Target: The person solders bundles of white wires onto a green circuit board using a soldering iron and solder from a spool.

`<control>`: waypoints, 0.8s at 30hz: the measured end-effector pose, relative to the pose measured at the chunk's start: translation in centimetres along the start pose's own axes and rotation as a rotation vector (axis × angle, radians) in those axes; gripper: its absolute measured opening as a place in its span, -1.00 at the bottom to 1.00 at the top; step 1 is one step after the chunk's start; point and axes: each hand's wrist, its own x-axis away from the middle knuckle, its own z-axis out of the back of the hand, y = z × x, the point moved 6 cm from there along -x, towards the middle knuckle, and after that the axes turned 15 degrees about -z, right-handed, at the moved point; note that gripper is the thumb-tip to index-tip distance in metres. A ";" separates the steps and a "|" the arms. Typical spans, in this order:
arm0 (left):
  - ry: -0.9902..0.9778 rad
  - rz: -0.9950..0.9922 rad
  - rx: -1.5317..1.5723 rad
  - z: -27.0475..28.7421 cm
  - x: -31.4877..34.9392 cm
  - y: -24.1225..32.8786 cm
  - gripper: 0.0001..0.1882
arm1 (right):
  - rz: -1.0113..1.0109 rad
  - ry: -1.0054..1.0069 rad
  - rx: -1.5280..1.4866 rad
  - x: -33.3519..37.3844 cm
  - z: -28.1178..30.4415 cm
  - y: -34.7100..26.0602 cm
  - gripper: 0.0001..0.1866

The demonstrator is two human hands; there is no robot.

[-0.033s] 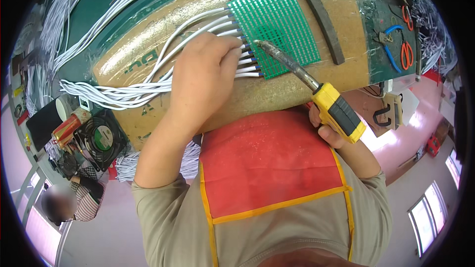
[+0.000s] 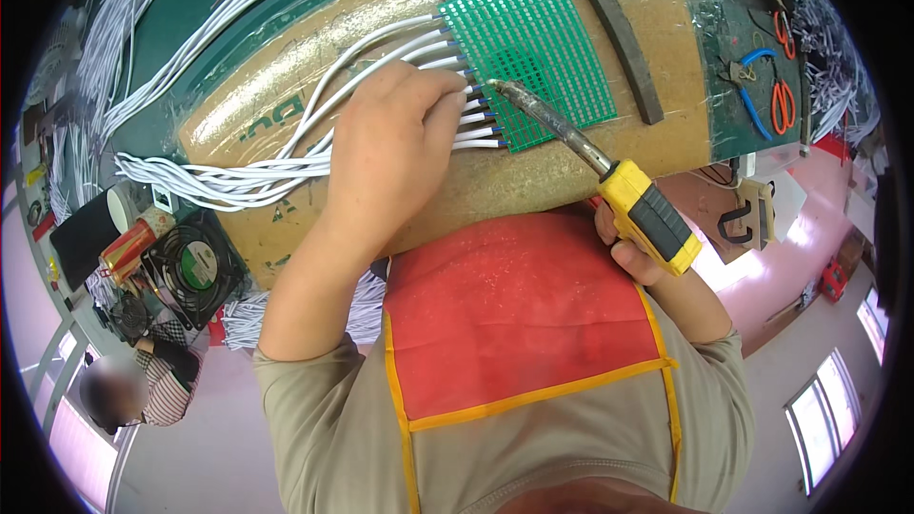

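Observation:
A green perforated circuit board (image 2: 562,57) lies on the cardboard-covered work surface, with several white wires (image 2: 238,186) meeting its left edge in a row. My left hand (image 2: 395,133) is closed in a pinch over these wires, its fingertips at the board's edge; the pinched wire is mostly hidden behind the fingers. My right hand (image 2: 640,265) grips a yellow-and-black soldering iron (image 2: 655,214) from below, and most of its fingers are behind the handle. The iron's tip reaches the board's left part, close to my left fingertips. Whether it touches the board I cannot tell.
Dark flat bars (image 2: 619,48) lie beside and above the board. Blue-handled cutters (image 2: 747,86) and orange-handled scissors (image 2: 783,107) are at the right. More white wires (image 2: 143,57) spread over the green mat at the upper left. A black fan (image 2: 195,266) stands lower left, near another person (image 2: 167,385).

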 end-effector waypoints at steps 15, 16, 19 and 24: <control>0.064 -0.010 0.002 -0.3 -0.3 0.0 -0.91 | -0.068 0.059 -0.011 0.4 0.5 2.4 -0.77; 0.065 -0.008 0.002 -0.3 -0.3 0.0 -0.91 | -0.072 0.050 0.015 0.5 0.4 2.7 -0.74; 0.016 0.005 -0.023 -0.2 -0.3 0.0 -0.88 | -0.070 0.075 -0.093 0.4 0.3 2.8 -0.69; 0.029 0.001 -0.014 -0.2 -0.3 -0.1 -0.88 | -0.068 0.080 -0.090 0.3 0.2 2.3 -0.65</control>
